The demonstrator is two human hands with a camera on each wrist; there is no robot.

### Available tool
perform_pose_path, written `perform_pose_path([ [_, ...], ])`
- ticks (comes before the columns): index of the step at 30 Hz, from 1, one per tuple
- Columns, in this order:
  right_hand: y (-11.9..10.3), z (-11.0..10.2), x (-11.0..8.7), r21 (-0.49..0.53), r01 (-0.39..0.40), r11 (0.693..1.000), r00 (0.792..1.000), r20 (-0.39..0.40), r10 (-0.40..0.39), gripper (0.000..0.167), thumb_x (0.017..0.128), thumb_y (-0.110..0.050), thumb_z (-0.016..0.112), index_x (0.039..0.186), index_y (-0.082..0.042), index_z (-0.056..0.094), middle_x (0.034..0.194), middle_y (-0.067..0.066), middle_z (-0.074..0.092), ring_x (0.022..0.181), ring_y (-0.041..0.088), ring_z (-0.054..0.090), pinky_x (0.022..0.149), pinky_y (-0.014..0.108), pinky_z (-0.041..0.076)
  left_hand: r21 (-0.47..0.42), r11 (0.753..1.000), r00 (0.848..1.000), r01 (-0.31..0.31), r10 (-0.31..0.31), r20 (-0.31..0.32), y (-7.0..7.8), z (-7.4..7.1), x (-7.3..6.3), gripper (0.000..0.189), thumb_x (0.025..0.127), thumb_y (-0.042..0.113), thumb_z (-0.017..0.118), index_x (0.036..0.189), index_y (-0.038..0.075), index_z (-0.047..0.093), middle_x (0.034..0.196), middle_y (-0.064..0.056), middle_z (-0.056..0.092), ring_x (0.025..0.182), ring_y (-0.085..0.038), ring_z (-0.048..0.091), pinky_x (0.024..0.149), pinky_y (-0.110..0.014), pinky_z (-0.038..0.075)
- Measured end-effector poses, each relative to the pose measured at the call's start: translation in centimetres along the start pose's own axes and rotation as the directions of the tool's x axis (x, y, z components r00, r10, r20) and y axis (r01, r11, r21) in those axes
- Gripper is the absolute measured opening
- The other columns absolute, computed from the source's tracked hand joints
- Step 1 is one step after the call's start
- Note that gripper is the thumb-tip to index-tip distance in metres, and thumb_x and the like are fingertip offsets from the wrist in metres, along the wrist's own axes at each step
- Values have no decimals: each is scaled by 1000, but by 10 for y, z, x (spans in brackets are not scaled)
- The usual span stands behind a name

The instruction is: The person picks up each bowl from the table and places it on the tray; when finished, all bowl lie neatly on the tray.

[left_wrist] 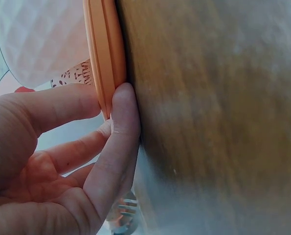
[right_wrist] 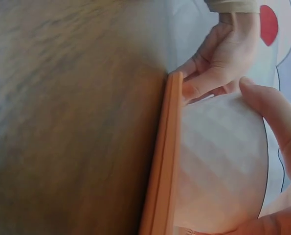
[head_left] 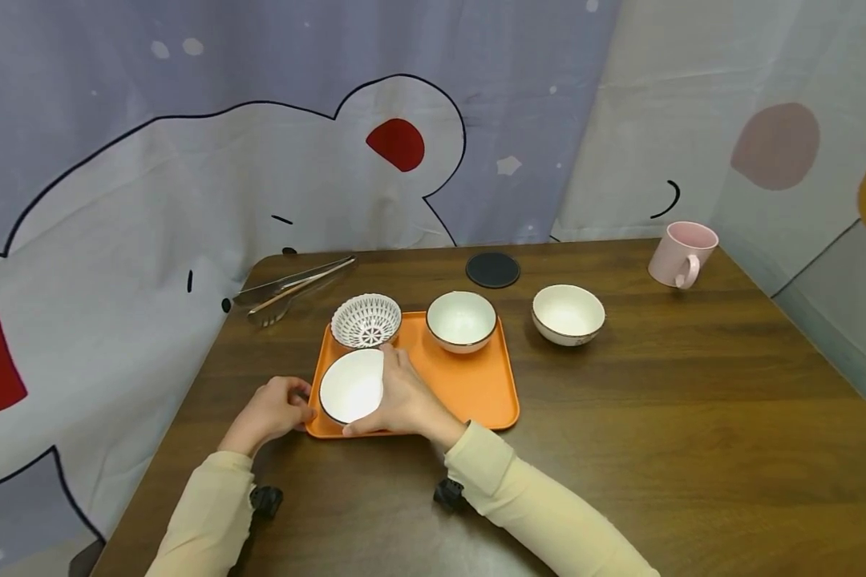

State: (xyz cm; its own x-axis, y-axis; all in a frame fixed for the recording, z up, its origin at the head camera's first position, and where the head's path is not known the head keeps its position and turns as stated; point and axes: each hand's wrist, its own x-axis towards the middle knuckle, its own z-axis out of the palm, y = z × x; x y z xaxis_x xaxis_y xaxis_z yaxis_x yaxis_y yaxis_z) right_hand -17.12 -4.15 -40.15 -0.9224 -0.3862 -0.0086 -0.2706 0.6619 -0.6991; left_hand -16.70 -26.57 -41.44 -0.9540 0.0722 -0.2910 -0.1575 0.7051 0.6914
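Note:
My left hand (head_left: 269, 413) pinches the left front corner of an orange tray (head_left: 476, 393). In the left wrist view its thumb lies on the inner side of the rim (left_wrist: 106, 54) and a finger on the outer side. My right hand (head_left: 410, 401) grips a white bowl (head_left: 350, 387) with a dark rim, thumb at the front and fingers at the back. That bowl sits at the tray's front left; its quilted outer wall (right_wrist: 221, 161) shows in the right wrist view. Behind it stands a bowl with a dark lattice pattern (head_left: 366, 320), and at the tray's back right another dark-rimmed white bowl (head_left: 462, 320).
Right of the tray, a white bowl (head_left: 568, 312) stands on the wooden table (head_left: 664, 417). A dark round coaster (head_left: 492, 270) lies behind the tray. Tongs (head_left: 296, 280) and a fork (head_left: 273, 316) lie at the back left, a pink mug (head_left: 681, 255) at the back right.

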Motion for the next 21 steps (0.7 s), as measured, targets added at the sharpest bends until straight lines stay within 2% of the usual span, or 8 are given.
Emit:
perform_pose_path([
  [2,-1,1,0,2,6,1000,1000,11,-6,127,56,-46,93,150,-2,21,142,17,38,122,27,49,104,36,46,1,1000,1000,6,-6,-4,-1,0,0,35,80,-1,68,112,-11,58,80,-12,64,64,-16,65,63,-33,59],
  [7,1,2,-1,87,2,996,1000,22,-4,128,60,-50,90,154,-4,17,145,17,35,122,27,49,102,38,46,-5,1000,1000,1,-1,-10,-3,-1,-1,35,79,-1,69,111,-12,58,79,-12,62,63,-16,64,62,-33,59],
  [12,2,-7,-3,129,-15,991,1000,14,13,123,66,-54,85,156,-8,14,151,15,32,125,27,49,103,40,46,-14,1000,1000,-3,3,-12,-1,-1,-2,35,79,-1,70,110,-12,58,79,-12,62,64,-16,63,63,-34,59],
  [16,2,-18,-7,151,-16,988,1000,-2,17,115,67,-53,84,154,-11,21,151,13,35,128,27,48,104,43,45,-8,1000,1000,-2,2,-10,0,-1,-1,35,80,-1,70,110,-12,57,80,-13,61,65,-17,63,63,-34,59],
  [21,6,-33,-11,161,8,987,999,-31,-3,111,67,-50,86,151,-8,28,150,13,37,134,27,43,109,44,41,-7,1000,1000,2,-2,-3,1,-1,0,34,80,-1,69,111,-12,57,80,-13,61,65,-17,63,64,-34,59],
])
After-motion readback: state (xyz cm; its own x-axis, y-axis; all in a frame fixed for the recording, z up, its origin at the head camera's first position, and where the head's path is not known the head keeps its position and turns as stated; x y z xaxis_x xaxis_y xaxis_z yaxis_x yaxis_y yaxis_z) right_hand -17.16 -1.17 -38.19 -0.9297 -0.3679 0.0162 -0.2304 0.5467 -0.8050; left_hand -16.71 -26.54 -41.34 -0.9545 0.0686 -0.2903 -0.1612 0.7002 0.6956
